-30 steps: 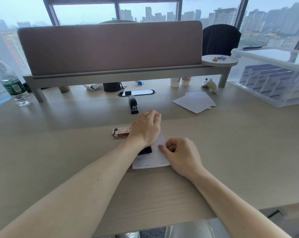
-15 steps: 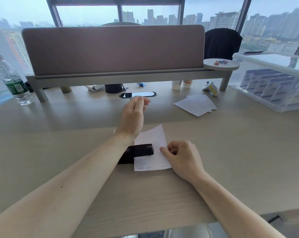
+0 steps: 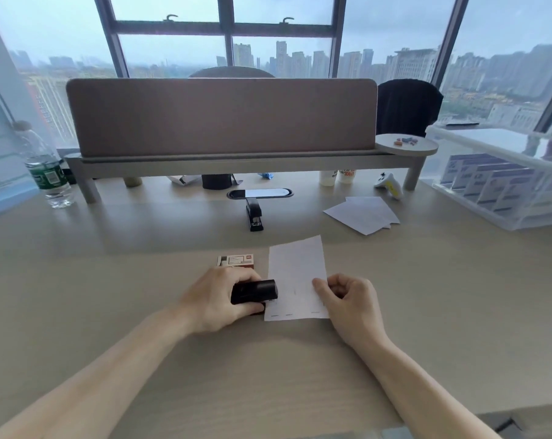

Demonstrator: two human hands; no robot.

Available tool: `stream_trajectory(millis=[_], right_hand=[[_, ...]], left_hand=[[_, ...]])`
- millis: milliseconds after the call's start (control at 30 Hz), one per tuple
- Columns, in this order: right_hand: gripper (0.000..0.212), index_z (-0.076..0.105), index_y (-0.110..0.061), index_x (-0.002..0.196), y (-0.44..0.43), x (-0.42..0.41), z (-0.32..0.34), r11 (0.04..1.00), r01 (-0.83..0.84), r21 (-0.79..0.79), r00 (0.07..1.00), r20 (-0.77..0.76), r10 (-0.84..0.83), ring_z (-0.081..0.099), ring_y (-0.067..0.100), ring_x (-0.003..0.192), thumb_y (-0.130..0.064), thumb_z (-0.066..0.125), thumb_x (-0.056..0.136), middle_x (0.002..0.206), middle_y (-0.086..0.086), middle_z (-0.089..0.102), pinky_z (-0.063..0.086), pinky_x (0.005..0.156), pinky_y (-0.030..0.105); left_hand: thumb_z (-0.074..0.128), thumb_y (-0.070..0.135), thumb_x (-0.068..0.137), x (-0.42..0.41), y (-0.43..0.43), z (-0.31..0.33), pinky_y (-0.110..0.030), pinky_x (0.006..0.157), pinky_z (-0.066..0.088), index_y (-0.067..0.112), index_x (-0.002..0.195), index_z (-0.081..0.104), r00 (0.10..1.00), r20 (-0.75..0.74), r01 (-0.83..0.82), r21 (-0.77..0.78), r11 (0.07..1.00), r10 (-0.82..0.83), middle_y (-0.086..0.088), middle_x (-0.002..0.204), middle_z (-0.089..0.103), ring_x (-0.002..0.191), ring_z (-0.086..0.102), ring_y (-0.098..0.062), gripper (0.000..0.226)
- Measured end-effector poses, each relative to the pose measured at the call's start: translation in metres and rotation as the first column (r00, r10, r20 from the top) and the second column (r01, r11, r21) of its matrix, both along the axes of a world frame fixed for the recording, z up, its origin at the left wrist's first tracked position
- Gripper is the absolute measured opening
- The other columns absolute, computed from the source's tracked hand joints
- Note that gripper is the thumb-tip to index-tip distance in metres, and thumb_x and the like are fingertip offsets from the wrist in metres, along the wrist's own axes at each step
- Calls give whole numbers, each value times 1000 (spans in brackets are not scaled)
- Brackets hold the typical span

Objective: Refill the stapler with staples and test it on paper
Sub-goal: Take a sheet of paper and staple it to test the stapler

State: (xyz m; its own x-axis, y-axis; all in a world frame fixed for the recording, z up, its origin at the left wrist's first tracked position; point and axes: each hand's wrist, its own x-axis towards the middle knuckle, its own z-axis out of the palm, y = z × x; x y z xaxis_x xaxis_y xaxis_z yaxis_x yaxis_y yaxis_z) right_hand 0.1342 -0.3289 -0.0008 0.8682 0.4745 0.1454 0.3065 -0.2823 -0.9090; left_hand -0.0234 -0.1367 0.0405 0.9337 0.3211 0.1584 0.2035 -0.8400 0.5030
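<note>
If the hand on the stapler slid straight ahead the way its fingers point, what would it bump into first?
The left hand points right, gripping the stapler. Going straight on, it would first cross the paper, then probably meet the right hand pinning the sheet's far edge.

a pale wood-grain tabletop (image 3: 442,296) fills the lower half of the view. across its far side stands a mauve fabric divider screen (image 3: 220,117) on a low grey riser shelf (image 3: 236,163) with short legs, and a round grey tray (image 3: 407,146) sticks out at the shelf's right end. behind the screen, the curved top of one chair (image 3: 231,72) shows, and a dark chair back (image 3: 407,106) rises to the right. tall windows with dark frames (image 3: 227,26) span the wall, giving on to hazy high-rise towers under a grey, overcast sky; the daylight is soft and even. an oval cable port (image 3: 260,193) sits in the tabletop.
</note>
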Motion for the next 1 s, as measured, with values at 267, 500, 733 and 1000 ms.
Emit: stream_trajectory(millis=[267,500,733,1000], right_hand=[[39,62,-4,66,-16,-20,27,947,64,316,997,-70,-44,35,11,54,-26,71,97,54,-3,47,26,50,27],[16,71,-4,86,-14,-59,65,816,-11,578,950,-248,189,61,14,66,-14,68,98,76,7,78,48,61,26],[60,60,-19,123,-38,-31,151,862,-277,424,957,44,286,76,8,78,-11,88,70,96,-5,78,60,72,21],[15,76,-29,79,-47,-63,211,948,-302,-97,653,703,280,66,9,69,-24,90,76,76,-15,73,49,67,16]], left_hand=[[76,68,70,-10,-8,19,-20,94,49,34,114,71,976,143,-99,-369,924,162,15,107,76,101,68,4,56],[76,6,90,1,-54,58,-25,77,61,3,107,78,949,272,94,-725,682,158,-11,102,82,87,76,-17,17],[73,20,96,-21,-35,115,-29,62,56,11,91,76,959,284,83,-318,945,11,-7,85,77,74,72,-22,11],[80,24,90,-58,-52,153,-31,65,50,25,79,79,855,492,77,189,979,-163,4,77,69,74,64,-19,11]])
